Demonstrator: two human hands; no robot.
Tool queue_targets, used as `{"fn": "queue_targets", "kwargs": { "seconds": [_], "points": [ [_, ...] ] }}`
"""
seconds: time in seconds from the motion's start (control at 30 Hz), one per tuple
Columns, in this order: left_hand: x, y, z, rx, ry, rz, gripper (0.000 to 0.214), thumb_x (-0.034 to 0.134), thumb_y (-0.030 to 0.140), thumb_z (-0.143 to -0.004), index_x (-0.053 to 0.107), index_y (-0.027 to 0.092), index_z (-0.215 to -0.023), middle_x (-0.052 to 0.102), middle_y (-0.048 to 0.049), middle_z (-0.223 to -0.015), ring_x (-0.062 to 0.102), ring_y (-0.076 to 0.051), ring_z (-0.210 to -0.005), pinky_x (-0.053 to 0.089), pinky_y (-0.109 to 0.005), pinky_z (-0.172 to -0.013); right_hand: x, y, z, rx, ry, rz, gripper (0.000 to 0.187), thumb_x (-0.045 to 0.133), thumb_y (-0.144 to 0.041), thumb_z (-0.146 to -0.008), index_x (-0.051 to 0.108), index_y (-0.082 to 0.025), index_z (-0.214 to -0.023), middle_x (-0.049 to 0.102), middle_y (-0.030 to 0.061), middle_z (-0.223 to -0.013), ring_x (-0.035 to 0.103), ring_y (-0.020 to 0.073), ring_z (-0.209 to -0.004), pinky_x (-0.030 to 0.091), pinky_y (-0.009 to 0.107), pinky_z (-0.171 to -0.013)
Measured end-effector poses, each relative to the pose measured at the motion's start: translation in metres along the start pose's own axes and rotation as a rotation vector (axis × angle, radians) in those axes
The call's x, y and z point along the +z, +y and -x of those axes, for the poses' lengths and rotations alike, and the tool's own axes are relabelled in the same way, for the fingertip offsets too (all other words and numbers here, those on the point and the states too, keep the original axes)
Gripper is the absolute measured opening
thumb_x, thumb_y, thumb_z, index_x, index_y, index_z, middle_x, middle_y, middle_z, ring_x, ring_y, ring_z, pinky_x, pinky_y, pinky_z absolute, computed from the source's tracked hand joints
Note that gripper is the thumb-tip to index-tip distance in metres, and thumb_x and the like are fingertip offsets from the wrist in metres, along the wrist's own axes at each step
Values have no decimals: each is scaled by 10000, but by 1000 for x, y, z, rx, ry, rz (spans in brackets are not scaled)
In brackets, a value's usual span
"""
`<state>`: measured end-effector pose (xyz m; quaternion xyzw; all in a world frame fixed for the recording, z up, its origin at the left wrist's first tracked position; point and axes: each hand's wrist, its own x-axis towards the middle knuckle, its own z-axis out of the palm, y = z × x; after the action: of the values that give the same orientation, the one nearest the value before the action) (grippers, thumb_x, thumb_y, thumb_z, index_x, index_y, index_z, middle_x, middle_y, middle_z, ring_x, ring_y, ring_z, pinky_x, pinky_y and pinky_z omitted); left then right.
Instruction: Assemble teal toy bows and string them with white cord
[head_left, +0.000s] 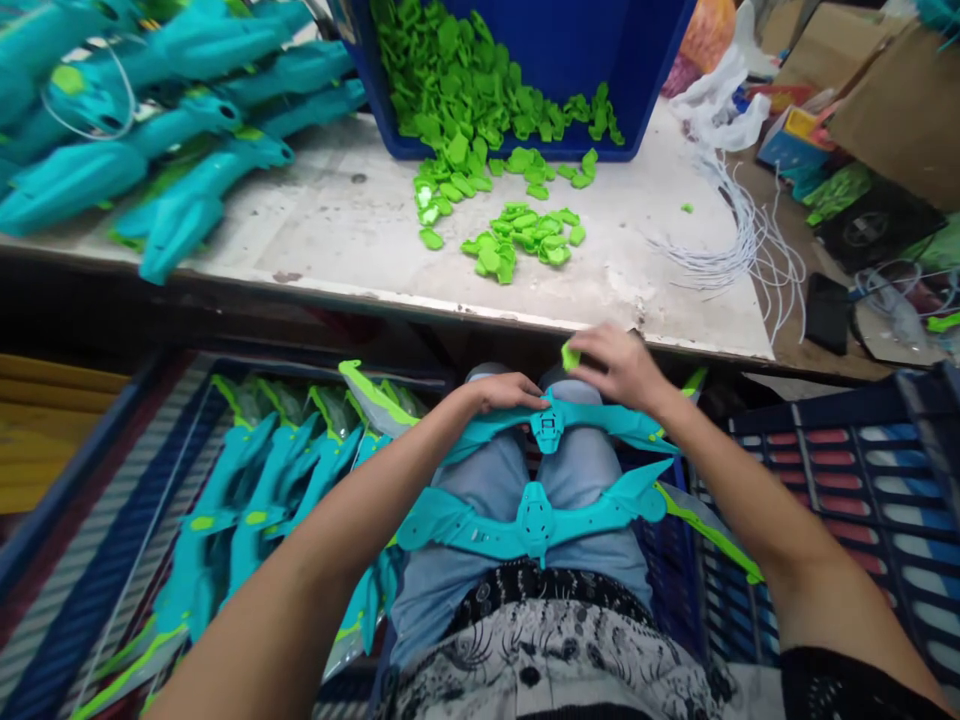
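Two teal bow-shaped plastic toy parts lie across my lap. My left hand (504, 392) is closed on the upper teal part (551, 425), gripping its left arm near the knees. My right hand (619, 365) pinches a small green plastic piece (570, 356) just above that same part's middle. The second teal part (534, 520) rests loose lower on my thighs, touched by neither hand.
A worktable (337, 240) ahead carries a pile of green pieces (521, 240), a tipped blue bin (570, 60) spilling more, teal toy bodies (172, 130) at left and white wires (750, 250) at right. A crate of teal parts (262, 500) stands left of my legs, a blue crate (840, 480) right.
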<state>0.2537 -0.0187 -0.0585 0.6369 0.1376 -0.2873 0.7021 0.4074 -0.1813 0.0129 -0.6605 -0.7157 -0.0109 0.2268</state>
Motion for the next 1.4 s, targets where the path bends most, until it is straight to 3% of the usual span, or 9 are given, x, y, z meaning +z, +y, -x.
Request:
{"fn": "queue_targets", "kwargs": {
  "seconds": [0.13,0.27,0.4,0.63,0.83,0.97,1.07,1.3,1.4],
  "points": [
    [-2,-4,-3,40,16,-30,484,758,559,-607,723,133,-834,700,-34,-744,591,-163,-698,441,-269,-691,41,-54,48,-32,-24,-9,238,536,-339,-921,675,-166,-1008,685,104,-1003,572,227,-905,478,369,-757],
    [-2,-8,-4,73,60,-101,517,694,610,-658,720,126,-838,683,-37,-739,572,-165,-711,426,-264,-682,70,-66,65,93,-1,16,235,528,-317,-927,689,-188,-1040,685,106,-1066,568,234,-942,471,385,-786],
    [0,-8,0,98,74,-211,587,594,696,-698,681,122,-790,623,-18,-682,530,-154,-665,394,-251,-626,74,-64,64,172,30,8,226,565,-326,-907,702,-209,-1044,686,89,-1090,546,247,-1002,454,405,-839],
    [1,-7,1,174,86,-418,554,633,654,-664,639,127,-836,575,5,-721,491,-138,-685,357,-227,-609,74,-82,64,427,51,-88,160,605,-304,-882,707,-239,-987,680,60,-1092,551,238,-1078,409,395,-880],
    [4,-9,0,159,135,-487,536,645,637,-649,622,133,-832,568,5,-707,492,-143,-664,341,-237,-582,74,-81,52,776,-73,-100,559,756,-395,-708,587,-226,-1213,636,92,-1195,520,297,-1132,362,440,-908],
    [5,-8,-1,186,184,-524,487,649,605,-647,600,138,-775,547,10,-674,483,-142,-648,327,-243,-571,73,-76,42,763,-223,-52,564,750,-415,-715,591,-254,-1232,641,81,-1177,493,308,-1136,338,431,-878],
    [9,-6,3,196,216,-584,446,639,564,-662,599,134,-773,557,6,-675,502,-151,-650,329,-244,-572,71,-76,38,744,-257,-5,573,757,-435,-711,598,-242,-1226,635,90,-1162,499,308,-1126,338,426,-870],
    [41,-2,33,240,435,-837,426,616,460,-769,640,142,-1053,690,-102,-910,615,-240,-816,372,-270,-660,45,-75,44,475,-389,-1,612,735,-434,-749,562,-173,-1274,650,160,-1179,576,332,-1087,424,469,-873],
    [36,7,40,240,346,-836,355,640,487,-751,667,158,-883,652,-49,-737,589,-206,-694,328,-253,-577,29,-64,38,363,-399,-145,428,672,-413,-811,635,-222,-1192,690,102,-1147,640,282,-1025,489,386,-818]
  ]
}}
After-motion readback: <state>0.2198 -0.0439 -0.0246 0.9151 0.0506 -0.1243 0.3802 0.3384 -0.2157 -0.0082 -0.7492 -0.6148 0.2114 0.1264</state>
